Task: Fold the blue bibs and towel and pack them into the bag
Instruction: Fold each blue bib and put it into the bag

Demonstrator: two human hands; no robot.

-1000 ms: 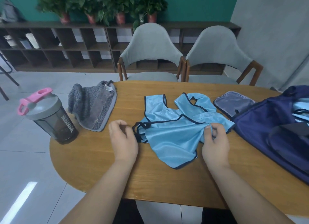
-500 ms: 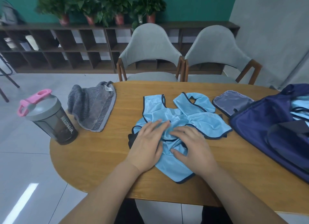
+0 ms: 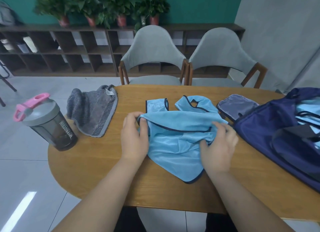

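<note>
Bib (image 3: 174, 145) lying on the table (image 3: 83, 165) between the hands, left hand (image 3: 134, 138) pinching its left corner, right hand (image 3: 220, 145) gripping its bunched right edge, towel (image 3: 93, 113) sitting far left, bag (image 3: 270, 127) lying right.

One word can be read: MYPROTEIN, in white capitals running sideways up the dark side of the shaker bottle (image 3: 49, 126) at the left end of the desk (image 3: 103, 164). The small white tag (image 3: 109, 92) on the far edge of the grey towel (image 3: 90, 113) is too small to read.
</note>
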